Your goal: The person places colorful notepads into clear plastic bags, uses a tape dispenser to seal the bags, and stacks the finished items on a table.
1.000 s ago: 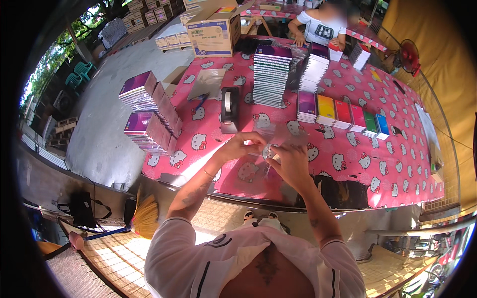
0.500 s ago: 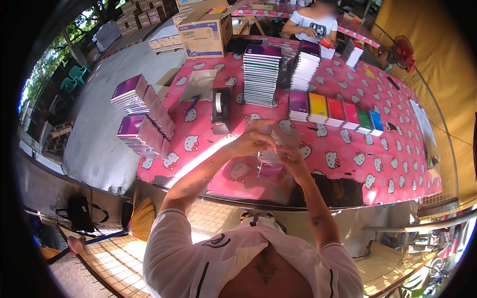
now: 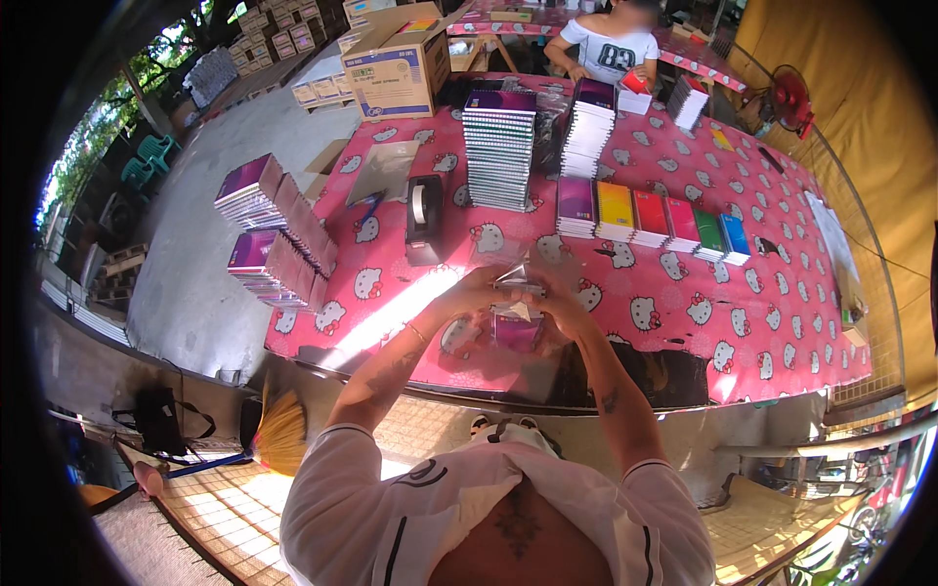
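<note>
While a clear plastic sleeve (image 3: 518, 293) is pinched between the left hand (image 3: 481, 290) and right hand (image 3: 557, 293) above the pink table (image 3: 782, 322), packing seems unfinished: beyond, coloured notebooks (image 3: 650, 215) and tall stacks (image 3: 498, 146) lie unwrapped.

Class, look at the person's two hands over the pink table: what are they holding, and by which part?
Both hands, left hand and right hand, hold a clear plastic wrapper by its upper edge, one hand at each side. What is inside it cannot be told.
</note>
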